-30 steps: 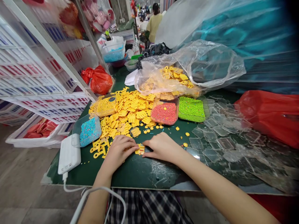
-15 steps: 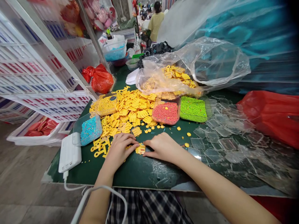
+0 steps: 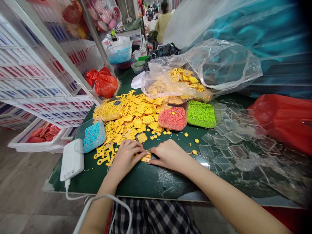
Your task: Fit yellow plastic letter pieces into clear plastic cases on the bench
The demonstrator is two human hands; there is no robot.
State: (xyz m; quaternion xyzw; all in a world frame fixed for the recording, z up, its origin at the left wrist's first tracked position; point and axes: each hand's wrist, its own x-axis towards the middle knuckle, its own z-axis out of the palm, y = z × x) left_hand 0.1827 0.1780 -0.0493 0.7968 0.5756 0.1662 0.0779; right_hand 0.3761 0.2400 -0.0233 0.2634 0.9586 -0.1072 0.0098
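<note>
Both bare hands of a person meet near the front edge of a green table (image 3: 140, 183), where a small yellow piece (image 3: 146, 158) with reddish and pale marks lies between them. The right hand (image 3: 168, 154) holds the piece's right end between thumb and forefinger, which stand only slightly apart; the left hand (image 3: 128, 156) has its fingertips close together at the piece's left edge, and from here I cannot tell whether they pinch it or just touch it. Beyond the hands spreads a heap of yellow plastic parts (image 3: 138, 113), with clear trays (image 3: 218, 113) around it: blue beads (image 3: 91, 134) and yellow beads (image 3: 110, 110) to our left, pink beads (image 3: 172, 118) and green beads (image 3: 201, 113) to our right. A white power bank (image 3: 72, 159) lies beside the blue beads. Clear plastic squares (image 3: 223, 162) are scattered at the right, near some red material (image 3: 284, 118). Behind the heap, an open clear bag (image 3: 220, 63) holds more yellow parts; farther off is someone in a yellowish top (image 3: 163, 27)
</note>
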